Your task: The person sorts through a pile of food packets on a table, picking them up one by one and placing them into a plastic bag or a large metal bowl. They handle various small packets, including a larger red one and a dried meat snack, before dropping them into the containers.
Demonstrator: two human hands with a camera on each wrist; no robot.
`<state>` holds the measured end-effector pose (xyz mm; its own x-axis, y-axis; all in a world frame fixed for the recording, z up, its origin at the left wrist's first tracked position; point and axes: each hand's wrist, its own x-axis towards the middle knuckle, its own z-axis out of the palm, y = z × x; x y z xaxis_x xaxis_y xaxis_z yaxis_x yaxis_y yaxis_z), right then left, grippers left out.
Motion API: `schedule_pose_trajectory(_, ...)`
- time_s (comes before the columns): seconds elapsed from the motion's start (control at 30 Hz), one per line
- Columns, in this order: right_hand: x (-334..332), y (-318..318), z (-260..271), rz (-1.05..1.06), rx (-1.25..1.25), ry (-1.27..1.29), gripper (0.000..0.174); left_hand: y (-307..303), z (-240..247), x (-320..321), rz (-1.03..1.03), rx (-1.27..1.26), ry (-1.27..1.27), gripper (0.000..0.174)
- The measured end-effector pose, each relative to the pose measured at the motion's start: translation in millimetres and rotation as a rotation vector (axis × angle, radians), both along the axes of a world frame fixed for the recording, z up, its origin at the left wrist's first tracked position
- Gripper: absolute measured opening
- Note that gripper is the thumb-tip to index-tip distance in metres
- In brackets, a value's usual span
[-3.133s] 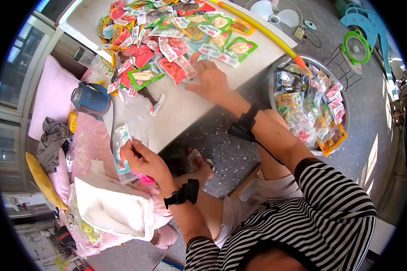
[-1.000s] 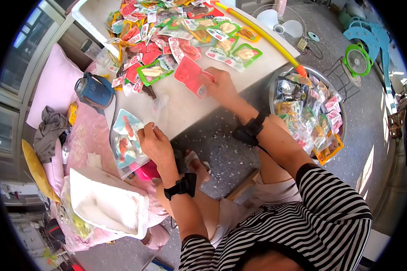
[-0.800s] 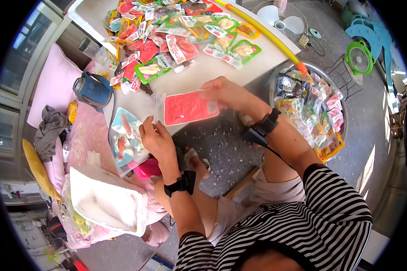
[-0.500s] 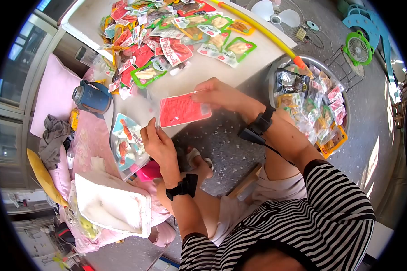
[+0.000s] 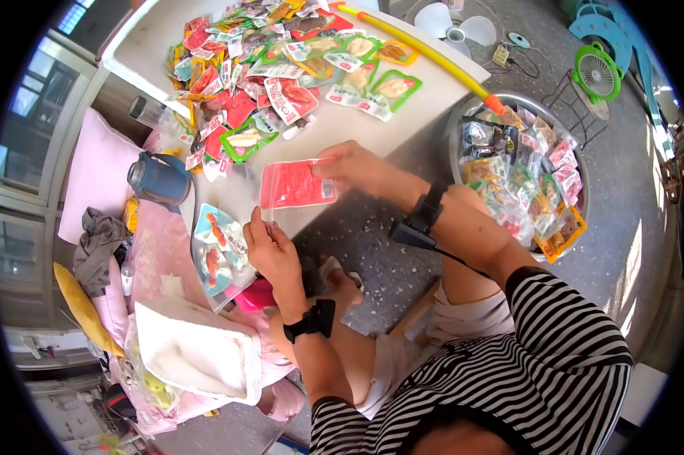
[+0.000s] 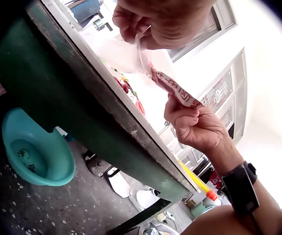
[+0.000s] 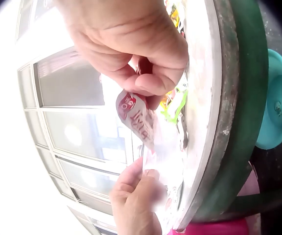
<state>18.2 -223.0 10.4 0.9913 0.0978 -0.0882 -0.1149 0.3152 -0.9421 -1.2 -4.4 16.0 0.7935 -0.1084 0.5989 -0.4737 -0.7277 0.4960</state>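
My right hand (image 5: 349,168) pinches a flat red snack packet (image 5: 292,186) by its right end, above the front edge of the table. My left hand (image 5: 273,262) is just below the packet's left end. In the left wrist view the left hand (image 6: 163,19) pinches the edge of a clear plastic bag (image 6: 116,54), and the packet (image 6: 175,90) reaches up to the bag's edge. A teal-and-white area with orange figures (image 5: 214,250) shows on the bag left of that hand. In the right wrist view the packet (image 7: 136,115) is seen nearly edge-on, printed white and red.
A heap of snack packets (image 5: 232,106) covers the back of the white table (image 5: 402,129). A yellow tube (image 5: 418,49) lies along its right side. A metal basin (image 5: 454,144) full of packets stands at right. At left are a blue flask (image 5: 160,180) and a white foam box (image 5: 198,349).
My right hand has taken the red packet from the heap, turned it flat and brought it left to the left hand. The bag at the left hand has spread out to show more teal.
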Motion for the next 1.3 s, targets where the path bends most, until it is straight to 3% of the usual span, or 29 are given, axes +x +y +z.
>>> schedule_pose_trajectory(0.03,-0.2,2.2,-1.9,-0.059,0.015,0.006,0.015,0.4,-2.5,1.0,0.043,0.028,0.019,0.030)
schedule_pose_trajectory(0.13,-2.3,12.5,-9.7,-0.110,-0.021,-0.074,0.015,-6.2,-7.1,1.3,0.046,0.199,-0.243,0.026)
schedule_pose_trajectory(0.23,-12.3,12.8,1.1,0.109,-0.151,-0.042,0.016,-13.1,-4.8,3.4,0.059,0.201,-0.289,0.025)
schedule_pose_trajectory(0.43,0.1,24.0,-13.6,-0.172,0.172,-0.032,0.015,-24.2,-10.1,0.4,-0.153,-0.178,-0.064,0.026)
schedule_pose_trajectory(0.53,-8.0,23.1,-8.4,0.135,0.298,0.090,0.016,-26.0,-13.1,-4.7,-0.178,-0.329,0.014,0.023)
schedule_pose_trajectory(0.63,-14.4,27.4,-10.2,0.198,0.174,0.079,0.016,-15.8,-27.3,-2.9,-0.126,-0.345,0.026,0.022)
schedule_pose_trajectory(0.73,-16.1,21.9,5.7,0.112,-0.624,0.020,0.017,-4.0,-36.3,-8.2,-0.022,-0.113,0.030,0.023)
schedule_pose_trajectory(0.83,-17.1,25.6,20.0,0.118,-0.636,0.145,0.018,-2.6,-29.8,-11.0,0.021,0.141,-0.038,0.033)
schedule_pose_trajectory(0.93,-6.8,33.5,-7.2,0.078,-0.228,0.021,0.019,-5.6,-30.0,-13.0,0.010,0.160,0.005,0.038)
schedule_pose_trajectory(1.13,3.7,54.7,-15.3,-0.040,-0.030,0.044,0.012,-8.1,-19.7,-14.4,-0.177,0.078,-0.001,0.041)
schedule_pose_trajectory(1.23,13.4,74.7,-28.9,-0.237,0.248,0.056,0.011,-9.0,-21.0,-13.7,-0.210,0.112,-0.051,0.043)
schedule_pose_trajectory(1.3,10.9,79.4,-31.4,-0.133,0.342,0.033,0.012,-8.4,-22.2,-12.8,-0.136,0.106,-0.058,0.042)
